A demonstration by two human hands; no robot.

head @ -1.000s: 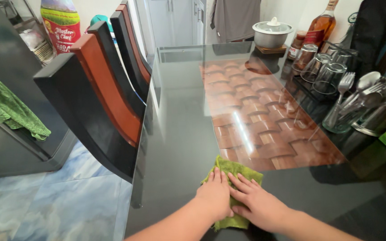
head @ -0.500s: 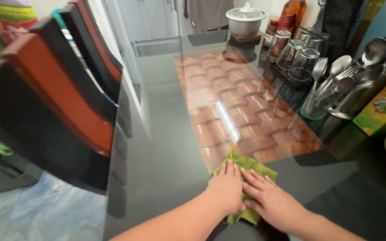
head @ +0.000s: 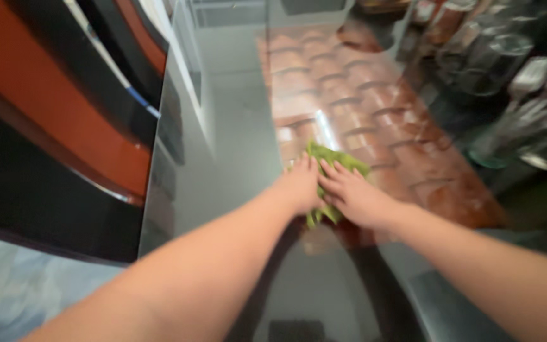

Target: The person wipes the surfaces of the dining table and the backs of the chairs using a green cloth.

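A crumpled green cloth (head: 335, 158) lies on a dark glass tabletop (head: 242, 145). My left hand (head: 300, 187) presses flat on the cloth's left part, fingers together and pointing away from me. My right hand (head: 352, 196) lies beside it, flat on the cloth's right part, with its fingers spread a little. Both forearms reach in from the bottom of the head view. The frame is blurred by motion.
Black and orange chair backs (head: 64, 126) line the table's left edge. Glass jars and metal utensils (head: 514, 95) crowd the right side. A reddish-brown pattern (head: 362, 95) reflects in the glass beyond the cloth. Pale floor (head: 7, 291) shows at bottom left.
Both hands have pushed the cloth forward across the glass, away from me. The camera has leaned in closer and lower over the table.
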